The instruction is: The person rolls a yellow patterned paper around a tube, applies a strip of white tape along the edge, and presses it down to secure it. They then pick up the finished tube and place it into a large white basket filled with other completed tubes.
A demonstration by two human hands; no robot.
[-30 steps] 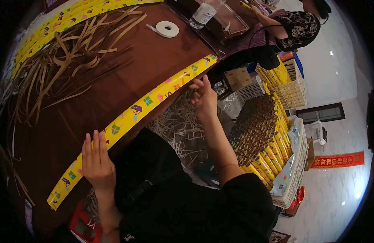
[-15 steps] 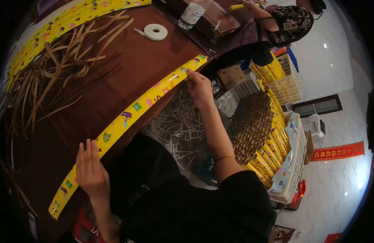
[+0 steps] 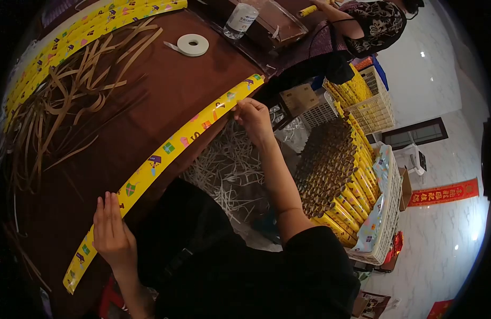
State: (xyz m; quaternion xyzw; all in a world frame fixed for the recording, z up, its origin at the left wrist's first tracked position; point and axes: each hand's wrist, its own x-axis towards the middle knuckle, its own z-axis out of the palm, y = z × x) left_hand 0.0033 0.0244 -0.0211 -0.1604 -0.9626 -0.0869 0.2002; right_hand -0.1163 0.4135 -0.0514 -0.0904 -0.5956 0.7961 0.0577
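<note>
A long yellow tube wrapped in patterned paper [image 3: 165, 149] lies along the near edge of the brown table [image 3: 149, 85]. My left hand [image 3: 111, 234] rests flat on it near its lower end, fingers together and extended. My right hand [image 3: 252, 118] pinches the tube's edge close to its upper end, fingers curled on the wrapping.
Brown paper strips [image 3: 70, 101] litter the table's left. A white tape roll [image 3: 192, 44] and a water bottle [image 3: 239, 18] sit farther back. More yellow tubes [image 3: 70, 37] lie at the far edge. White baskets [image 3: 386, 212] of tubes stand at my right. Another person [image 3: 362, 26] works beyond.
My right hand moved from open beside the tube to gripping its edge near the upper end. My left hand slid a little down the tube.
</note>
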